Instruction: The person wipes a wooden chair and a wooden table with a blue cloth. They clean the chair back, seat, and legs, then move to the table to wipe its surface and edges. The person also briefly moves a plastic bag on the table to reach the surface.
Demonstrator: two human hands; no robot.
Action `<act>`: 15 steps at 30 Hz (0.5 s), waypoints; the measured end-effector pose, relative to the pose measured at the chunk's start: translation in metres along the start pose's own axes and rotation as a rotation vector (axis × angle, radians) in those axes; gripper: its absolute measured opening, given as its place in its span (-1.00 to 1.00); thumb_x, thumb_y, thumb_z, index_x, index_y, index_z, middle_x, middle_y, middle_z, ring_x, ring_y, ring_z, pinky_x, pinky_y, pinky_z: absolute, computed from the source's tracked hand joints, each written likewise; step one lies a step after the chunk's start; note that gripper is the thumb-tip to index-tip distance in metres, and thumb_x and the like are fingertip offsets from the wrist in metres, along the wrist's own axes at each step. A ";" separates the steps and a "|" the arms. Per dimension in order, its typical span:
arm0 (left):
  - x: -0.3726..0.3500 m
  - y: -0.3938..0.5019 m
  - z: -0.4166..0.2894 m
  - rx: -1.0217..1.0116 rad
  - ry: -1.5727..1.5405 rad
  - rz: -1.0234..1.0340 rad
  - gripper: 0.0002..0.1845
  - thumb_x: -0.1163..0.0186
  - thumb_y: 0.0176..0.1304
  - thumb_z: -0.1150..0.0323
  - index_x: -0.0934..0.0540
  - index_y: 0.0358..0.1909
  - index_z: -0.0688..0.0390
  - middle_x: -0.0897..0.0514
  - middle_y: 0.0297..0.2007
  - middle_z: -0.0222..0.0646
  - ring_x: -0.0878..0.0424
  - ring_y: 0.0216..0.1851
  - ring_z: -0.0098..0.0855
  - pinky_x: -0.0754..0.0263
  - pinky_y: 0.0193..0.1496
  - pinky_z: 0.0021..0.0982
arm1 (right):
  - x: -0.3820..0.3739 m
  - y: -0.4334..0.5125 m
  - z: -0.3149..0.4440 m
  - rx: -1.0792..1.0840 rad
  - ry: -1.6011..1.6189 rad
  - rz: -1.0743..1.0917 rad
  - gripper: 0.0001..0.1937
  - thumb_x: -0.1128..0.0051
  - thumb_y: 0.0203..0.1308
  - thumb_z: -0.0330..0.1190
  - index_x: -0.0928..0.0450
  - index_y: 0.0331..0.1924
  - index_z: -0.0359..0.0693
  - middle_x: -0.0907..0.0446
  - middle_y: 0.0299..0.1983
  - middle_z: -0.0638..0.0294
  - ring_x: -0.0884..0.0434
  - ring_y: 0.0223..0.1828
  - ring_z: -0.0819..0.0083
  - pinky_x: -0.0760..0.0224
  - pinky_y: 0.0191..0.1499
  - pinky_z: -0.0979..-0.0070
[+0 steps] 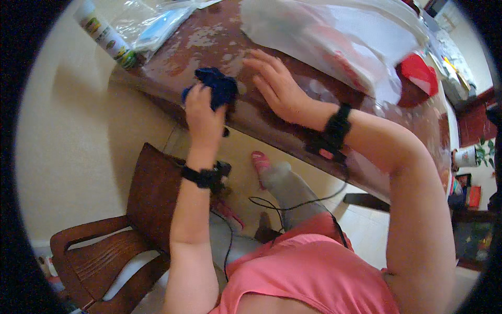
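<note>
A bunched dark blue cloth [223, 86] lies at the near edge of a dark reddish-brown table [211, 47], whose top looks glossy. My left hand [204, 114] grips this cloth from its near left side, with the fingertips bent over it. To the right of the cloth, my right hand [280, 88] is over the tabletop with its fingers stretched and nothing in it; whether the palm touches the table cannot be told. Both wrists wear black straps with small devices, and thin black cables hang below.
A spray can [108, 37] stands at the table's left end beside a clear plastic packet [157, 31]. A large whitish plastic bag [313, 35] covers the far side, with a red item [419, 74] at its right. A wooden chair [153, 188] stands at the lower left.
</note>
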State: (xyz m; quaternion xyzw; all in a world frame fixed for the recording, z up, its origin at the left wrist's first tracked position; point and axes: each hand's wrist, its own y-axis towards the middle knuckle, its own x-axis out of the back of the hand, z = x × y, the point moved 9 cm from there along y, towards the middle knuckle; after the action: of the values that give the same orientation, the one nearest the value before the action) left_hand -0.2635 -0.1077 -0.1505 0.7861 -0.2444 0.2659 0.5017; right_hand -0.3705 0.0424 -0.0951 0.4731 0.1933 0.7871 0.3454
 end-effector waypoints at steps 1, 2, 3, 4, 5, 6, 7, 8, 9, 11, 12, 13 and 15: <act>0.001 -0.016 -0.032 -0.028 -0.067 0.009 -0.42 -0.46 -0.08 0.46 -0.54 0.07 0.30 -0.50 0.22 0.03 -0.39 0.29 0.08 -0.25 0.39 -0.04 | 0.016 0.001 0.003 0.037 0.032 -0.108 -0.62 0.10 0.49 -0.25 -0.36 0.30 -0.15 -0.34 0.32 -0.05 -0.31 0.36 -0.03 -0.09 0.42 -0.02; 0.001 -0.032 -0.063 -0.053 -0.139 0.020 -0.42 -0.46 -0.11 0.48 -0.54 0.04 0.28 -0.50 0.22 0.03 -0.39 0.30 0.09 -0.24 0.39 -0.03 | 0.031 0.001 0.001 -0.005 0.067 -0.193 -0.63 0.10 0.49 -0.27 -0.37 0.29 -0.17 -0.37 0.28 -0.06 -0.33 0.32 -0.04 -0.14 0.40 0.05; 0.000 -0.044 -0.091 -0.071 -0.188 0.046 -0.43 -0.46 -0.12 0.50 -0.54 0.03 0.27 -0.50 0.22 0.02 -0.38 0.30 0.09 -0.24 0.39 -0.02 | 0.049 -0.002 -0.007 -0.115 0.107 -0.261 -0.64 0.09 0.48 -0.29 -0.38 0.27 -0.20 -0.40 0.25 -0.07 -0.36 0.28 -0.05 -0.20 0.37 0.13; 0.000 -0.055 -0.115 -0.087 -0.234 0.071 -0.45 -0.46 -0.13 0.51 -0.54 0.01 0.25 -0.50 0.21 0.02 -0.38 0.31 0.09 -0.24 0.39 -0.01 | 0.073 -0.005 -0.003 -0.105 0.050 -0.312 -0.64 0.04 0.45 -0.32 -0.40 0.23 -0.29 -0.46 0.17 -0.07 -0.45 0.13 -0.07 -0.33 0.26 0.23; 0.001 -0.067 -0.139 -0.105 -0.275 0.094 -0.45 -0.45 -0.15 0.53 -0.55 -0.01 0.24 -0.50 0.21 0.02 -0.38 0.31 0.10 -0.23 0.39 0.00 | 0.099 -0.015 0.010 -0.029 0.050 -0.333 -0.65 0.08 0.48 -0.33 -0.41 0.23 -0.30 -0.47 0.19 -0.05 -0.45 0.18 0.00 -0.30 0.30 0.24; 0.000 -0.078 -0.164 -0.138 -0.307 0.116 -0.46 -0.45 -0.14 0.52 -0.55 -0.02 0.23 -0.50 0.20 0.02 -0.37 0.32 0.09 -0.23 0.38 0.01 | 0.131 -0.028 0.017 -0.032 0.050 -0.334 -0.66 0.11 0.50 -0.33 -0.42 0.23 -0.31 -0.48 0.20 -0.03 -0.46 0.24 0.07 -0.28 0.33 0.26; 0.000 -0.087 -0.187 -0.175 -0.338 0.130 -0.47 -0.45 -0.14 0.51 -0.55 -0.03 0.21 -0.50 0.20 0.01 -0.37 0.33 0.08 -0.24 0.38 0.01 | 0.162 -0.045 0.030 -0.015 0.011 -0.324 -0.65 0.12 0.50 -0.32 -0.41 0.24 -0.31 -0.47 0.22 -0.04 -0.46 0.27 0.10 -0.28 0.35 0.25; 0.000 -0.095 -0.210 -0.213 -0.368 0.142 -0.48 -0.44 -0.14 0.50 -0.56 -0.03 0.20 -0.50 0.19 0.01 -0.37 0.33 0.08 -0.24 0.37 0.02 | 0.197 -0.063 0.032 -0.097 0.049 -0.346 -0.63 0.12 0.50 -0.31 -0.41 0.25 -0.31 -0.46 0.25 -0.04 -0.46 0.30 0.14 -0.28 0.37 0.24; -0.001 -0.103 -0.231 -0.256 -0.412 0.168 -0.49 -0.44 -0.14 0.49 -0.56 -0.04 0.19 -0.50 0.19 0.00 -0.37 0.34 0.08 -0.24 0.37 0.02 | 0.231 -0.088 0.041 -0.161 0.047 -0.356 -0.60 0.11 0.48 -0.27 -0.38 0.27 -0.31 -0.44 0.27 -0.07 -0.46 0.30 0.14 -0.30 0.36 0.21; -0.002 -0.120 -0.273 -0.350 -0.504 0.213 -0.52 -0.42 -0.13 0.47 -0.57 -0.07 0.17 -0.50 0.19 -0.01 -0.36 0.34 0.08 -0.25 0.36 0.01 | 0.295 -0.143 0.066 -0.234 0.043 -0.404 -0.52 0.11 0.47 -0.18 -0.35 0.30 -0.32 -0.40 0.31 -0.10 -0.44 0.33 0.13 -0.30 0.38 0.14; -0.003 -0.128 -0.295 -0.388 -0.547 0.245 -0.56 -0.41 -0.12 0.44 -0.58 -0.10 0.15 -0.51 0.18 -0.03 -0.36 0.35 0.08 -0.26 0.34 0.01 | 0.325 -0.167 0.079 -0.242 0.039 -0.440 -0.49 0.14 0.47 -0.13 -0.35 0.31 -0.33 -0.39 0.33 -0.11 -0.43 0.35 0.12 -0.27 0.41 0.12; -0.006 -0.137 -0.317 -0.420 -0.566 0.276 -0.59 -0.40 -0.10 0.44 -0.59 -0.12 0.14 -0.52 0.17 -0.06 -0.37 0.35 0.05 -0.27 0.33 0.01 | 0.352 -0.196 0.094 -0.208 0.046 -0.547 -0.46 0.20 0.49 -0.07 -0.36 0.29 -0.35 -0.39 0.33 -0.10 -0.40 0.37 0.11 -0.22 0.44 0.10; -0.010 -0.150 -0.354 -0.491 -0.678 0.288 -0.61 -0.39 -0.09 0.44 -0.59 -0.13 0.12 -0.53 0.18 -0.10 -0.37 0.36 0.01 -0.27 0.33 0.00 | 0.387 -0.251 0.121 -0.304 -0.081 -0.632 -0.39 0.35 0.54 0.04 -0.41 0.25 -0.38 -0.40 0.33 -0.08 -0.36 0.41 0.11 -0.12 0.49 0.09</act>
State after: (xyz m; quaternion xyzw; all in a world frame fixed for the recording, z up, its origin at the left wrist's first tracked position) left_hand -0.2347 0.2756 -0.1300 0.6443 -0.5580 -0.0056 0.5229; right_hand -0.2953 0.4930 0.0412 0.3639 0.1972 0.6416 0.6458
